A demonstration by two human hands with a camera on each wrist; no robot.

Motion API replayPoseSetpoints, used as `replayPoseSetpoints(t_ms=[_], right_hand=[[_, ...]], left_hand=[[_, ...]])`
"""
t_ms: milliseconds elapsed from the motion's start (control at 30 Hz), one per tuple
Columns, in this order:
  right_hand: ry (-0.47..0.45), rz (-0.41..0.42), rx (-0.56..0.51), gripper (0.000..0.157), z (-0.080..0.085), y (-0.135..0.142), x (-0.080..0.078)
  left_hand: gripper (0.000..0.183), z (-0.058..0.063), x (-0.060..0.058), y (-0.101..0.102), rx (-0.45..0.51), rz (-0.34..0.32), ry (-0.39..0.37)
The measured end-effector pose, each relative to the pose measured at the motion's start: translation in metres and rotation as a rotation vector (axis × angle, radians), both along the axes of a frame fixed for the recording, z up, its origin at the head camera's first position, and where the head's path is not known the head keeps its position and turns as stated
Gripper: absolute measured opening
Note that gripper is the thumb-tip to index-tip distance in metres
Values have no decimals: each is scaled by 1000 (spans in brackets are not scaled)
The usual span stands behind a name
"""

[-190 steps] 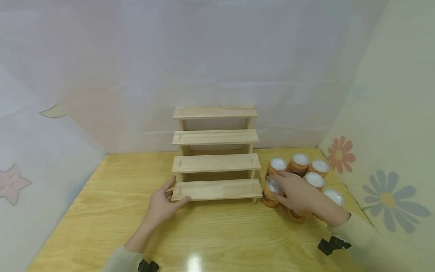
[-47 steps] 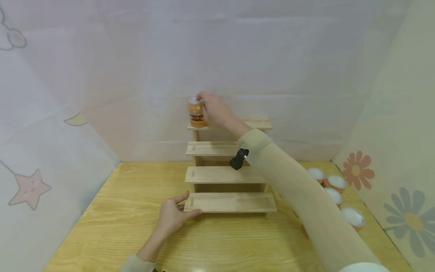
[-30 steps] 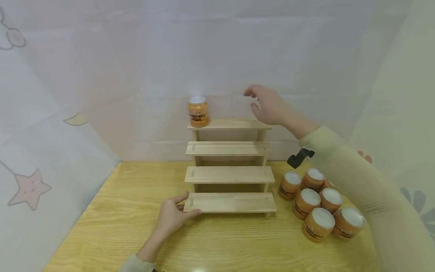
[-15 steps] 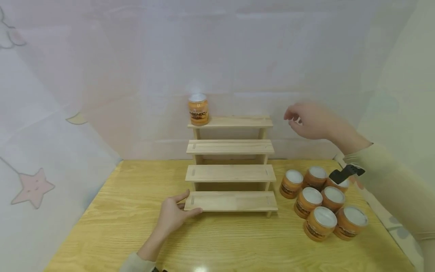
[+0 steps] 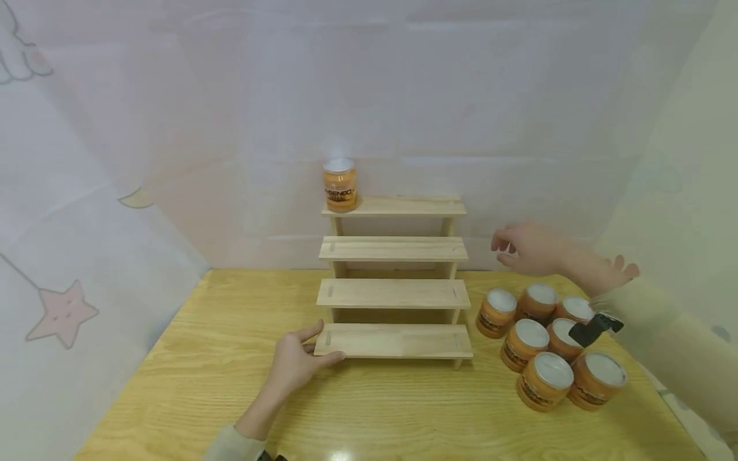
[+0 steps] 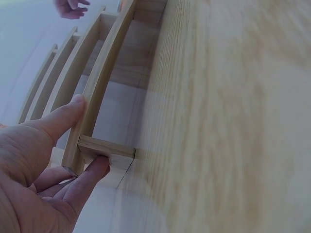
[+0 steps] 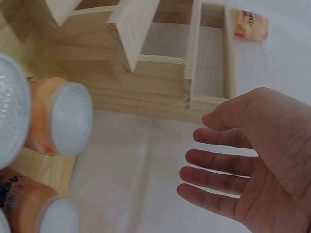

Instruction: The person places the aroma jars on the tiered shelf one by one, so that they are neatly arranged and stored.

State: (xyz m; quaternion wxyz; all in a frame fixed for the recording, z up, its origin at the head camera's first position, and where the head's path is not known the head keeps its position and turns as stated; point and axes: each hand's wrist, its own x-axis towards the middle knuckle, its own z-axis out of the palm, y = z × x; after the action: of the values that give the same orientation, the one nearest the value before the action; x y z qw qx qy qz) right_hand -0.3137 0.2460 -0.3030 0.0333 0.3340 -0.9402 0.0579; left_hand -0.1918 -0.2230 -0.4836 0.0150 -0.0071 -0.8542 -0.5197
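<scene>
A four-tier wooden step shelf (image 5: 392, 294) stands on the table against the back wall. My left hand (image 5: 294, 362) grips the left end of its lowest board, thumb on the board and fingers around the end and side support (image 6: 108, 151). One orange jar (image 5: 341, 189) with a white lid sits upright at the left end of the top tier. My right hand (image 5: 533, 248) hovers in the air to the shelf's right, above the other jars, holding nothing. Its fingers (image 7: 218, 160) are loosely bent and spread. Several matching orange jars (image 5: 523, 342) stand grouped right of the shelf.
The wooden table (image 5: 230, 333) has a cloth backdrop (image 5: 519, 96) behind it and more cloth along both sides. The nearest jar (image 5: 496, 314) of the group stands close to the shelf's right side.
The right hand has taken an orange jar from the group to the top tier's left end and let go. It has since moved right and down. The left hand keeps its grip.
</scene>
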Motion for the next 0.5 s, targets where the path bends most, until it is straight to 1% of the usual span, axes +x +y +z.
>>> replayPoseSetpoints(t_ms=[200, 300, 400, 500], right_hand=[[-85, -24, 23, 19, -17, 4, 5], [-102, -27, 45, 25, -27, 6, 7], [-94, -24, 62, 29, -37, 4, 9], [-90, -26, 70, 33, -46, 5, 11]], left_hand=[[91, -1, -1, -1, -10, -10, 3], [90, -3, -1, -1, 1, -16, 0], [89, -4, -1, -1, 20, -15, 0], [89, -2, 1, -1, 20, -14, -3]])
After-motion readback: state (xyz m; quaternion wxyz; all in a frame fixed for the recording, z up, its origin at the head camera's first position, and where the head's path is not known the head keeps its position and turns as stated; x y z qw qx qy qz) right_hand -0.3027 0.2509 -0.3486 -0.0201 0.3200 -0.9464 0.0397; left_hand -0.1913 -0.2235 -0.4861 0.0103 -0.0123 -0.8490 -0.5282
